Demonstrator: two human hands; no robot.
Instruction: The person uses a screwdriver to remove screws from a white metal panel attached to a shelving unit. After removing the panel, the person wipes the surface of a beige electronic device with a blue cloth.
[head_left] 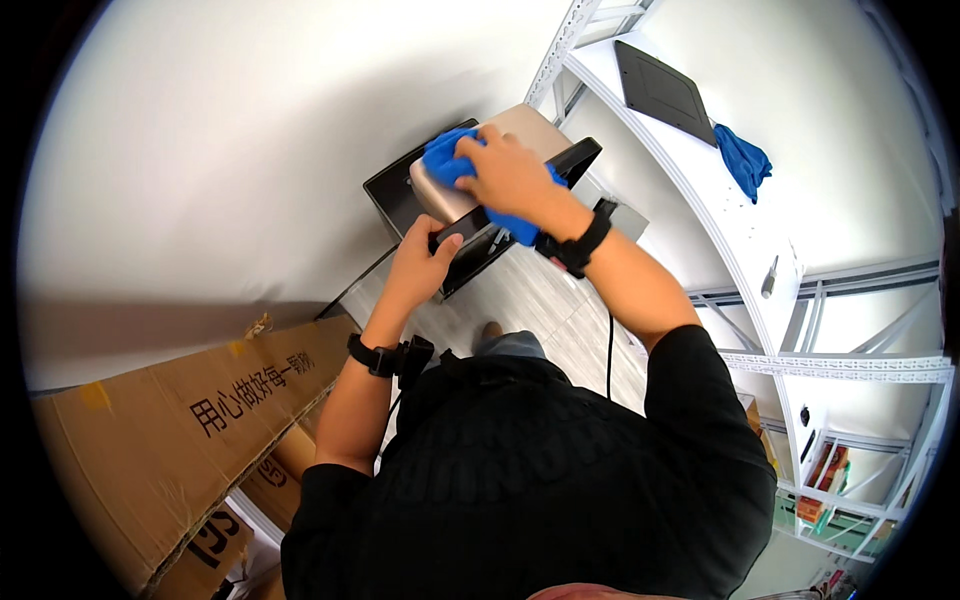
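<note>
My right hand (pixel 510 180) is closed on a bunched blue cloth (pixel 450 155) and presses it onto a champagne-coloured metal casing with rounded corners (pixel 535 130). Part of the cloth hangs below the hand beside the wrist. The casing sits within black panels (pixel 400 200) that stand out along its sides. With thumb and fingers, my left hand (pixel 425 262) grips the near black panel edge (pixel 465 228) at its left end. The hands hide the casing's middle. Each wrist wears a black strap with a small device.
To the right, a white shelf (pixel 735 225) carries a flat black panel (pixel 665 90), another blue cloth (pixel 742 162) and a screwdriver (pixel 769 277). Large cardboard boxes (pixel 180 420) stand at lower left. A white wall (pixel 230 150) rises behind the casing. A black cable (pixel 610 350) hangs near my right arm.
</note>
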